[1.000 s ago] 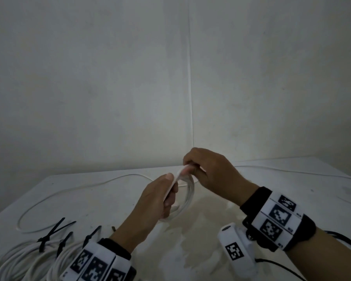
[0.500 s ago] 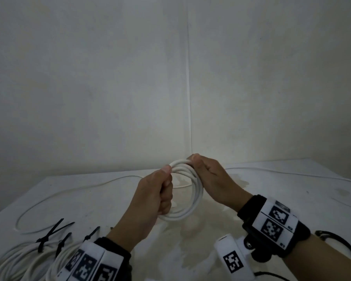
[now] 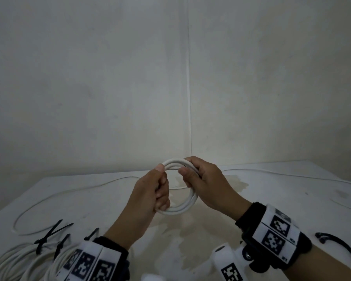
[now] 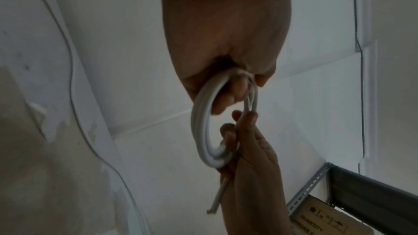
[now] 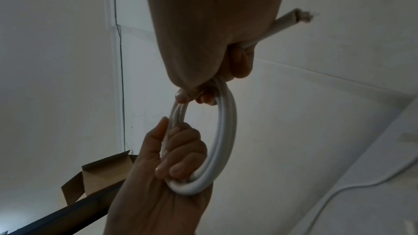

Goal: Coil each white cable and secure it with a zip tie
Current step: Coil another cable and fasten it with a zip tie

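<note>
A small coil of white cable (image 3: 178,210), a few turns thick, is held upright above the table (image 3: 251,199), its ring facing me. My left hand (image 3: 160,191) grips its left side with curled fingers and the thumb on top. My right hand (image 3: 193,175) grips the upper right side. In the left wrist view the coil (image 4: 201,122) hangs between the left hand (image 4: 228,94) above and the right hand (image 4: 244,131) below, and a cut cable end (image 4: 217,201) sticks out past the right palm. The right wrist view shows that end (image 5: 294,17) beside my right hand (image 5: 203,94).
Several coiled white cables (image 3: 18,260) bound with black zip ties (image 3: 53,232) lie at the table's front left. A loose white cable (image 3: 59,196) curves across the left side, another (image 3: 292,175) runs along the back right. A black cord (image 3: 336,246) lies front right. Walls stand close behind.
The coil has turned from nearly edge-on to facing me as a full ring. My right hand has slid from the coil's top to its right side, and the left keeps its grip.
</note>
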### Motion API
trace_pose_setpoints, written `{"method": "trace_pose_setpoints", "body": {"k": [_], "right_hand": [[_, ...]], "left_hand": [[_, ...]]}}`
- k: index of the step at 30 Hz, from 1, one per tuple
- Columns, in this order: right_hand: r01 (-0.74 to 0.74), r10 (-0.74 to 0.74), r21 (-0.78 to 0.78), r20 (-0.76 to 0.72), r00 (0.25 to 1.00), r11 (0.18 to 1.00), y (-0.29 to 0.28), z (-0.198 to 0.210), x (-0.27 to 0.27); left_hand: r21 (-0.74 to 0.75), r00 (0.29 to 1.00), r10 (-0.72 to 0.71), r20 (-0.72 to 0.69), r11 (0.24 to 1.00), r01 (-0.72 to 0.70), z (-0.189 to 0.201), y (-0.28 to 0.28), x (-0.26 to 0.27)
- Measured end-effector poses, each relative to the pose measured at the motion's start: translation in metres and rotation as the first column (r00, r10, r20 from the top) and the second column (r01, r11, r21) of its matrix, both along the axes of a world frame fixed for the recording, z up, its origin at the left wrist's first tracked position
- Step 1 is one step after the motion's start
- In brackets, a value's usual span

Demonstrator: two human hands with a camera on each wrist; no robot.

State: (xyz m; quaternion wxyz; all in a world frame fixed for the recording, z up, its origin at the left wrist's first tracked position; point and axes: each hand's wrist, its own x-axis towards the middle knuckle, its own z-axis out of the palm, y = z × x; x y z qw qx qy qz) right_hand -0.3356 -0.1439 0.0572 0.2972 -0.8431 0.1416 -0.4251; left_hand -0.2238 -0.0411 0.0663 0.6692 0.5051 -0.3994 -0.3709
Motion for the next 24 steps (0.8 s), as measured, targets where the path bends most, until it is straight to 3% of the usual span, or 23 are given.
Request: {"method": "trace_pose_setpoints", "body": {"k": [4,6,9,13,17,24], "right_hand": [[0.047,-0.077,-0.181,-0.160,0.984,0.982,-0.001,0.005,-0.005],[0.043,-0.113,-0.267,-0.251,0.961,0.963,0.001,0.007,-0.003],[0.022,-0.136,-0.327,-0.332,0.933,0.945,0.006,0.009,0.002],[-0.030,-0.017,-0.118,-0.377,0.926,0.993,0.008,0.021,0.002],[-0.133,0.146,0.063,-0.313,0.939,0.989,0.006,0.025,0.000],[-0.079,0.080,0.010,-0.201,0.976,0.997,0.011,0.012,0.002]], "left_hand": [[0.115,0.983,-0.119,0.139,0.988,0.104,-0.005,0.006,0.023],[0.168,0.980,-0.152,0.128,0.977,0.130,-0.007,0.009,0.027],[0.183,0.986,-0.097,0.136,0.981,0.072,-0.005,0.009,0.020],[0.124,0.971,0.022,0.240,0.991,-0.053,-0.002,0.006,0.007],[0.077,0.975,0.090,0.203,0.991,-0.107,-0.006,0.008,0.002],[0.040,0.968,0.126,0.219,0.990,-0.138,-0.008,0.011,0.000]]}}
